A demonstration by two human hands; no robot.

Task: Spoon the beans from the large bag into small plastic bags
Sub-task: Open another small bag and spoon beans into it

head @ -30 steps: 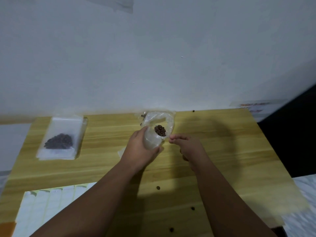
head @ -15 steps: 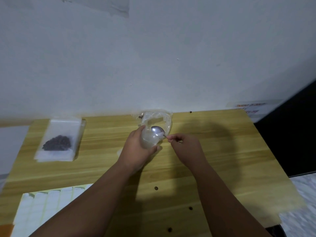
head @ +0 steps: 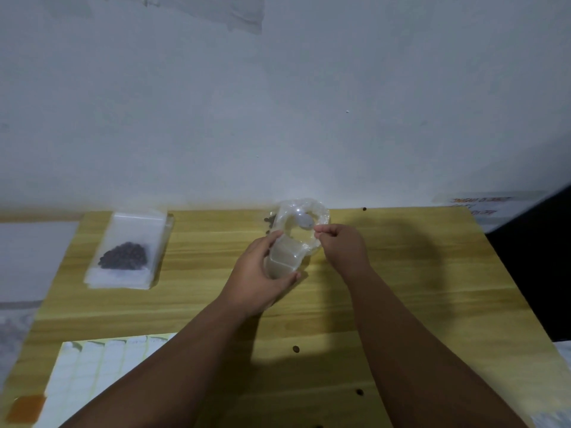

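Note:
My left hand (head: 258, 273) grips a small clear plastic bag (head: 282, 257) held upright over the wooden table (head: 432, 288). Behind it, at the table's far edge, sits the large clear bag (head: 318, 211) with a few dark beans showing at its left side. My right hand (head: 343, 248) pinches the handle of a metal spoon (head: 304, 220), whose bowl sits inside the large bag's opening. I see no beans on the spoon. A filled small bag of dark beans (head: 123, 257) lies flat at the far left on a stack of bags.
A white sheet of labels (head: 92, 372) lies at the near left corner. Loose beans (head: 296, 349) dot the table near me and one lies by the wall. The wall runs right behind the table; a dark gap lies to the right.
A second ago the spoon carried beans over the small bag. Then it was empty. Now my right hand has moved it back into the large bag; my left hand stays on the small bag.

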